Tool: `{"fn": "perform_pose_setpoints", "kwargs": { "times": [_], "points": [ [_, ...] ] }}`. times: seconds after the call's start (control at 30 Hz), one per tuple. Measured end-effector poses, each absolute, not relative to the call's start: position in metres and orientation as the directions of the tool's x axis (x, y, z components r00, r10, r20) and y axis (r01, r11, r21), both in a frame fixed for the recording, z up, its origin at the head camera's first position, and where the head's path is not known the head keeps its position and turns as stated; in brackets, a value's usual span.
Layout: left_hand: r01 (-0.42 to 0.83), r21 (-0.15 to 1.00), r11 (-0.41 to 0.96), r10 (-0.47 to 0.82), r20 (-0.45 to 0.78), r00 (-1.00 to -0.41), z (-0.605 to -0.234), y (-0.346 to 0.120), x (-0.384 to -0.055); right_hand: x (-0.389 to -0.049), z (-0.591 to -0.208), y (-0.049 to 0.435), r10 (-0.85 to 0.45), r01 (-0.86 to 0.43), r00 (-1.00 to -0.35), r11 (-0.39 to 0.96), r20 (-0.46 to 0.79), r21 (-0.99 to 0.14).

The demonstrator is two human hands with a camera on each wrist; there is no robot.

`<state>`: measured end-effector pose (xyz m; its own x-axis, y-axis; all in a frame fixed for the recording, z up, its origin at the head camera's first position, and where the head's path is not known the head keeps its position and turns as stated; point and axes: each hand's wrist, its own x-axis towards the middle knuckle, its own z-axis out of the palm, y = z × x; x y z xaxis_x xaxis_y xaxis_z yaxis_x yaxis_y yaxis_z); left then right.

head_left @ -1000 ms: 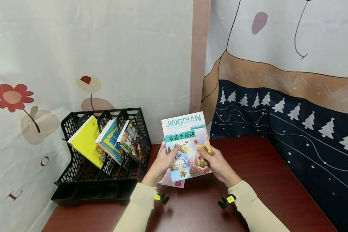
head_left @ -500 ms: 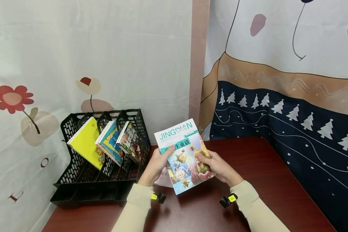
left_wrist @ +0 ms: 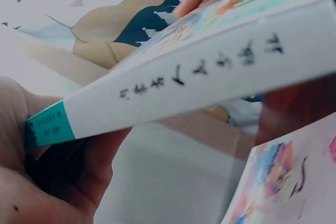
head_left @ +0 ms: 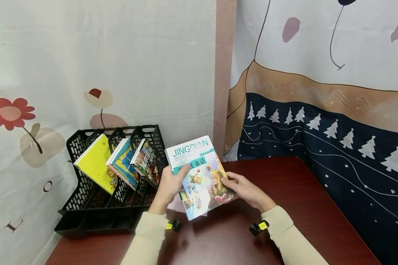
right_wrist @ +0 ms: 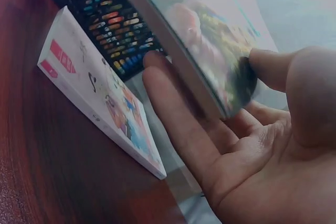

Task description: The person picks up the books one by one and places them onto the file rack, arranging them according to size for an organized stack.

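A paperback book (head_left: pixel 199 176) with a fairy-tale cover headed "JINGDIAN" is held tilted above the table, cover facing up. My left hand (head_left: pixel 170 184) grips its left edge, thumb on the cover; the left wrist view shows the thick white spine (left_wrist: pixel 199 77) with a green end in that hand. On the opposite edge, my right hand (head_left: pixel 247 189) pinches the book, thumb on the cover and fingers beneath, as the right wrist view shows. Under it a pink book (right_wrist: pixel 105 98) lies on the table, mostly hidden in the head view.
To the left stands a black file rack (head_left: pixel 96 221) with several slots. A yellow book (head_left: pixel 97 163), some blue-covered books (head_left: pixel 124 165) and a dark picture book (head_left: pixel 147 162) lean in it. The reddish-brown table (head_left: pixel 305 221) meets printed cloth (head_left: pixel 318 140) behind and at right.
Both hands have carried the fairy-tale book leftward toward the rack and tilted it counterclockwise. The right thumb has slid nearer the book's right edge. The rack's books stay put.
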<state>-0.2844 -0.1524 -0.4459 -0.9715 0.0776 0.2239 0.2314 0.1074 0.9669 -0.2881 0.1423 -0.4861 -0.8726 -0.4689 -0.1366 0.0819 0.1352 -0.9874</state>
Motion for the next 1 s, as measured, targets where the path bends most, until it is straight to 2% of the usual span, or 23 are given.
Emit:
{"fn": "perform_pose_setpoints", "kwargs": {
  "times": [0.3, 0.53, 0.73, 1.0],
  "points": [
    [0.266, 0.937, 0.225, -0.030, 0.279, -0.960, -0.436, -0.193, -0.262, -0.280, -0.492, 0.125, -0.537, 0.035, -0.836, 0.158, -0.115, -0.987],
    [0.260, 0.922, 0.285, -0.115, 0.302, -0.946, -0.422, -0.236, -0.247, -0.275, -0.498, 0.091, -0.560, 0.049, -0.819, 0.153, -0.127, -0.987],
    [0.247, 0.893, 0.376, -0.210, 0.342, -0.916, -0.415, -0.270, -0.236, -0.279, -0.502, 0.046, -0.541, 0.023, -0.836, 0.125, -0.087, -0.992],
    [0.165, 0.891, 0.424, -0.339, 0.325, -0.883, -0.412, -0.309, -0.213, -0.278, -0.505, -0.024, -0.493, -0.004, -0.869, 0.079, -0.036, -0.997]
  ]
}}
